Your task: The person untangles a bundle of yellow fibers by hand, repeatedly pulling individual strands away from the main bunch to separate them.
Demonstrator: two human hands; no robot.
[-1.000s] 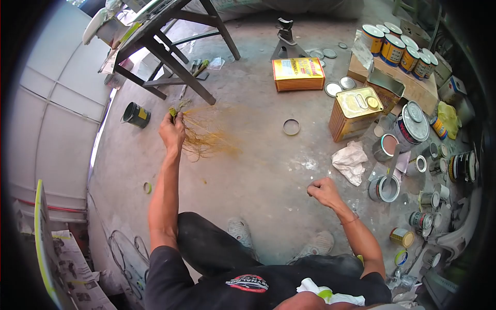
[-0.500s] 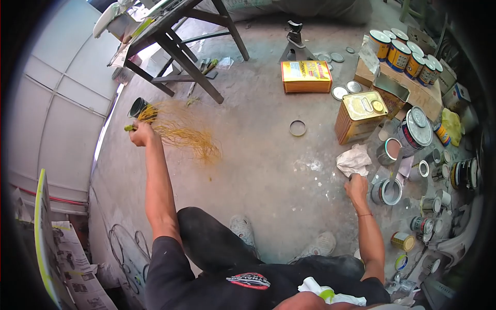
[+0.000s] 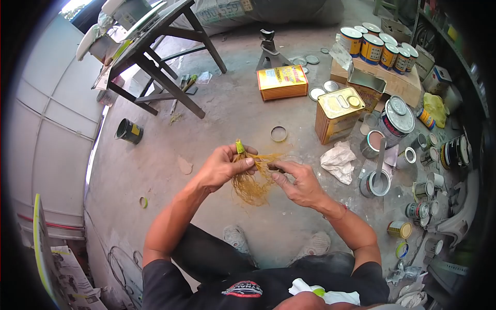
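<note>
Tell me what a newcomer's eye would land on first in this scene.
At the centre, the left hand grips a bundle of yellow fibres by its green end, while the right hand pinches strands at its side, above the concrete floor. To the right stands a big yellow tin, with a crowd of paint cans beyond it. A dark metal trestle fills the upper left.

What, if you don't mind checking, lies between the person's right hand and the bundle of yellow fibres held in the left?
Nothing visible. The left hand grips the yellow fibre bundle near its green end, and the right hand already touches strands at the fingertips. The fibres hang freely between both hands above bare concrete floor.
</note>
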